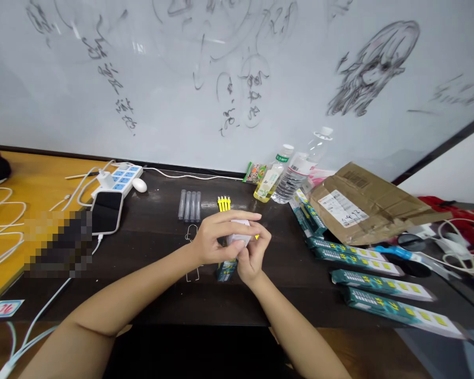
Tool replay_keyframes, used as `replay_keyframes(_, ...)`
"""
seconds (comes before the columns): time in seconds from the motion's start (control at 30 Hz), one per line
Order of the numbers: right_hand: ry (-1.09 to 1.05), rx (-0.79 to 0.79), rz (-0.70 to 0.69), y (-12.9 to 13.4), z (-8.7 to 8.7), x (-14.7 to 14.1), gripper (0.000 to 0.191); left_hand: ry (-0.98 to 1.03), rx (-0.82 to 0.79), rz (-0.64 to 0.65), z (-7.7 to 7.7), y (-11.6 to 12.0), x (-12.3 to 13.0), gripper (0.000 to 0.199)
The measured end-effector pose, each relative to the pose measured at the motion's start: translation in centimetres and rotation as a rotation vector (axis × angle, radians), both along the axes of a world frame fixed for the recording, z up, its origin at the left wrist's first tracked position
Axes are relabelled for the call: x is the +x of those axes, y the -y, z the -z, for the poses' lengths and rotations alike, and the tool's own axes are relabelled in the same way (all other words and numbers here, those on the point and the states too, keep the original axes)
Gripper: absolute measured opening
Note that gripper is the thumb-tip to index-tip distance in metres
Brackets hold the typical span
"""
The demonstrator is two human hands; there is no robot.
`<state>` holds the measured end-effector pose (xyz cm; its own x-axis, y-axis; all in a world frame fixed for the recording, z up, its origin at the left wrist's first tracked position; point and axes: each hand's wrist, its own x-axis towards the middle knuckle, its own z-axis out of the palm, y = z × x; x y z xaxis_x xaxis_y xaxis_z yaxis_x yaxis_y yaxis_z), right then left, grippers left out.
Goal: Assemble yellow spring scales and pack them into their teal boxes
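Between my two hands is a narrow green-and-white carton (pixel 226 270), its pale end (pixel 240 237) turned up toward me. The fingers of my left hand (pixel 215 237) curl over that end, and the thumb presses against it. From the other side, my right hand (pixel 255 255) pinches the same carton. Just behind my hands lie several yellow sticks (pixel 224 203) with silvery tips, partly covered by my fingers. Left of them rest several clear grey tubes (pixel 189 206) in a row. Bent wire pieces (pixel 193 273) lie beside my left wrist, partly hidden by it.
Similar long cartons (pixel 403 310) lie along the right, near a brown paper parcel (pixel 347 202). Two bottles (pixel 298 173) and a snack packet (pixel 255 172) stand against the whiteboard (pixel 174 95). At left are a phone (pixel 106 211), a power strip (pixel 122 179) and white cables.
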<state>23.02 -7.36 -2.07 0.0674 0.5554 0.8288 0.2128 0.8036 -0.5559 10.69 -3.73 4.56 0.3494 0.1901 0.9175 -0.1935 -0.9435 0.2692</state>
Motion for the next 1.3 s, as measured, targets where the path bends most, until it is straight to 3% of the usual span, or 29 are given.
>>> replay_keyframes(0.13, 0.109, -0.15, -0.11, -0.8, 0.5, 0.2, 0.048, 0.012, -0.152, -0.038, 0.7, -1.2, -0.2, 0.026)
replay_keyframes(0.37, 0.37, -0.534, -0.193, -2.2, 1.1, 0.4, 0.07, 0.172, -0.663, -0.078, 2.7, -4.8, -0.8, 0.03)
replay_keyframes(0.57, 0.168, -0.683, -0.319, -2.4, 1.6, -0.3, 0.072, 0.112, -0.856, -0.098, 3.9, -5.0, -1.1, 0.055)
replay_keyframes(0.7, 0.088, -0.863, -0.53, -2.6, 1.9, -0.4, 0.076, 0.324, -0.927, -0.173, 4.2, -6.0, -3.9, 0.052)
replay_keyframes(0.83, 0.179, -0.936, -0.67, -2.8, 2.3, -0.5, 0.065, 0.624, -0.928, -0.372, 4.1, -7.2, -8.1, 0.046)
replay_keyframes(0.93, 0.217, -0.862, -0.579, -2.6, 2.6, -0.6, 0.056, 0.632, -0.947, -0.416, 4.5, -7.2, -9.6, 0.047)
replay_keyframes(1.07, 0.26, -0.836, -0.424, -2.5, 2.9, -0.6, 0.051, 0.596, -0.973, -0.387, 5.2, -6.3, -9.0, 0.06)
replay_keyframes(1.3, 0.448, -0.528, -0.075, -3.4, 2.7, 0.3, 0.044, 0.52, -0.867, -0.401, 5.0, -5.4, -8.2, 0.074)
